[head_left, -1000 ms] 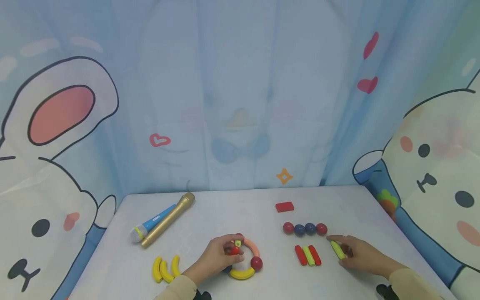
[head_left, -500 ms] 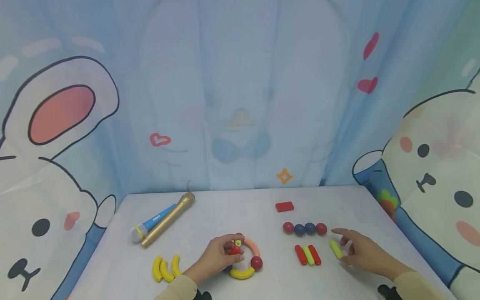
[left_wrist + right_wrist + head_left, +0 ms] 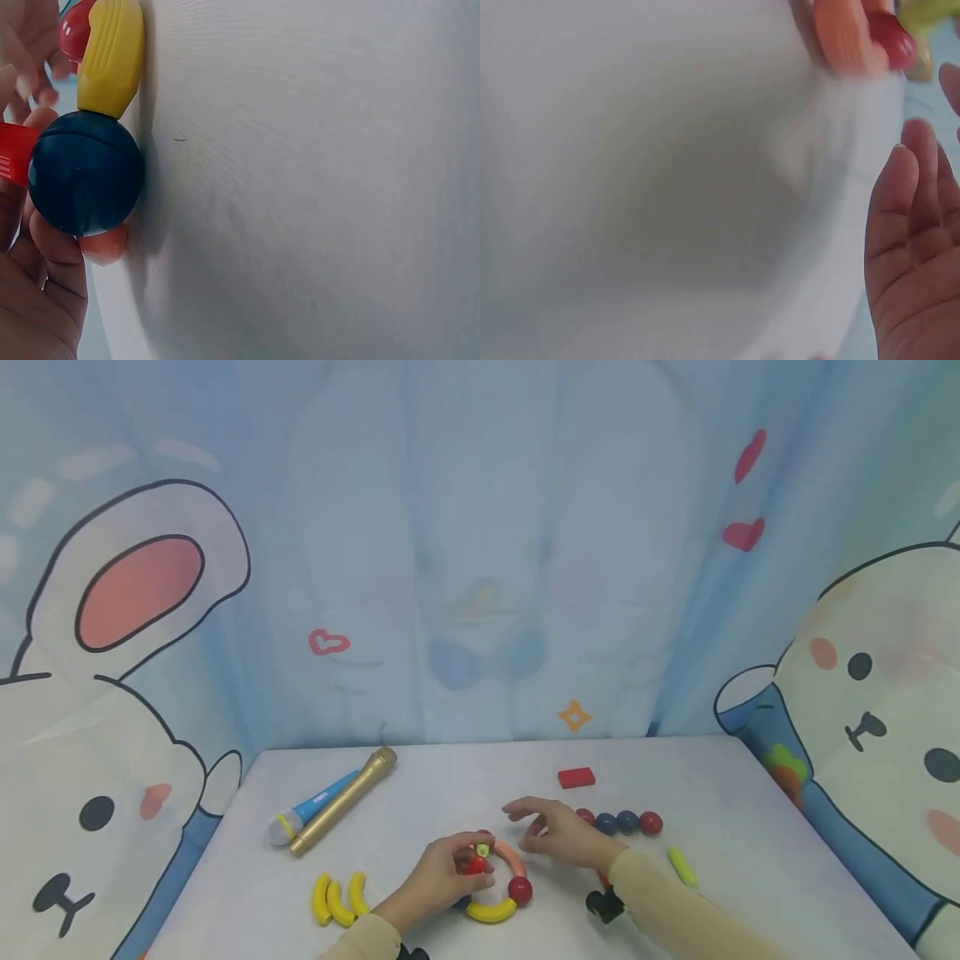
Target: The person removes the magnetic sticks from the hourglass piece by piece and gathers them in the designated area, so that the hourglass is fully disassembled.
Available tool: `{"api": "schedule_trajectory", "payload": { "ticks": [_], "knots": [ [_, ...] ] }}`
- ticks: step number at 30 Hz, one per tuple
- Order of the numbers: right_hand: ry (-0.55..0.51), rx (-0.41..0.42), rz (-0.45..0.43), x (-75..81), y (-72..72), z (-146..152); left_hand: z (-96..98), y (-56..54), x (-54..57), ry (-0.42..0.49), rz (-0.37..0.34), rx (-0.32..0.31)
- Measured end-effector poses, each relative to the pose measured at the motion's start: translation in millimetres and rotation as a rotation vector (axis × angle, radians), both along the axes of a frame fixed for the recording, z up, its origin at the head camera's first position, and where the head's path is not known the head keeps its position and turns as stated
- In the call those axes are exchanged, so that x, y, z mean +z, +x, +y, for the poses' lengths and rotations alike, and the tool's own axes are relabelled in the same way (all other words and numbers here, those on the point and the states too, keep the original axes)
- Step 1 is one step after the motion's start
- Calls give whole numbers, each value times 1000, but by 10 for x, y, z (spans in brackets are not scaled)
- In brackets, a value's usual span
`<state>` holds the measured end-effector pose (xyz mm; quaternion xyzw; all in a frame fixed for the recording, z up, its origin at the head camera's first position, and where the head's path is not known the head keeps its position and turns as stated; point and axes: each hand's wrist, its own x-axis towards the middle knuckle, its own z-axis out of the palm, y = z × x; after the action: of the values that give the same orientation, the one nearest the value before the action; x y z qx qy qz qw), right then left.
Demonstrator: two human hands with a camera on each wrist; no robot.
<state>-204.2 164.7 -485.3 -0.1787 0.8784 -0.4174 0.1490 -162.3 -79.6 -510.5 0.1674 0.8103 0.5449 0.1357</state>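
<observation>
My left hand [image 3: 446,872] grips the side of a ring of toy rods and balls, with fingers on its dark blue ball [image 3: 86,172] and red rod [image 3: 13,154]. The ring also has a yellow curved rod [image 3: 491,912], a dark red ball [image 3: 520,890] and an orange curved rod [image 3: 512,858]. A yellow-green rod [image 3: 482,850] stands up by the left fingertips. Just right of the ring hovers my right hand [image 3: 566,837], fingers loosely extended and holding nothing. A loose yellow-green rod [image 3: 682,866] lies on the table farther right.
Three yellow curved rods [image 3: 339,903] lie left of the left hand. Behind them are a gold microphone [image 3: 343,802] and a blue one [image 3: 315,806]. A red block [image 3: 576,777] lies at the back. A row of balls [image 3: 627,822] is partly behind the right hand.
My right hand has let go of the yellow-green rod on the right and moved left to the ring. The left hand keeps its grip. The head view has shifted slightly.
</observation>
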Motion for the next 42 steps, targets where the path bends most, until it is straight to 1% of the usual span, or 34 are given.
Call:
{"api": "schedule_trajectory", "payload": {
  "ticks": [2,5,7,10,14,17,20,22,24,25,27,29,31,33,35,37,39,42],
  "knots": [
    [-14,22,-30,-57,-18,-112,12,4,-5,5,11,-16],
    [-18,48,-83,-136,-21,-200,16,13,1,12,21,-30],
    [-13,69,-99,-182,-25,-227,10,15,5,11,24,-32],
    [4,88,-106,-219,-25,-240,-3,17,20,-8,24,-16],
    [55,107,-75,-218,-8,-234,-31,20,34,-33,27,5],
    [96,114,-33,-191,27,-224,-60,27,27,-39,28,16],
    [159,108,39,-158,66,-219,-96,33,12,-46,45,27],
    [174,116,97,-127,83,-233,-122,33,2,-52,60,37],
    [155,135,149,-98,96,-268,-143,32,-8,-61,90,41],
    [135,145,160,-90,99,-290,-150,30,-13,-68,102,43],
    [87,165,166,-79,108,-337,-163,24,-24,-83,111,53],
    [66,175,166,-86,118,-371,-171,23,-26,-99,119,66],
    [82,171,169,-97,123,-383,-180,19,-32,-134,147,80],
    [101,171,186,-94,133,-376,-192,21,-34,-201,202,89],
    [117,164,183,-93,143,-356,-201,20,-41,-282,263,91],
    [130,157,181,-90,154,-333,-207,21,-43,-351,304,87],
    [141,146,173,-82,164,-314,-207,26,-32,-383,314,77],
    [154,123,155,-86,169,-297,-198,28,-11,-382,301,68]
  ]
}}
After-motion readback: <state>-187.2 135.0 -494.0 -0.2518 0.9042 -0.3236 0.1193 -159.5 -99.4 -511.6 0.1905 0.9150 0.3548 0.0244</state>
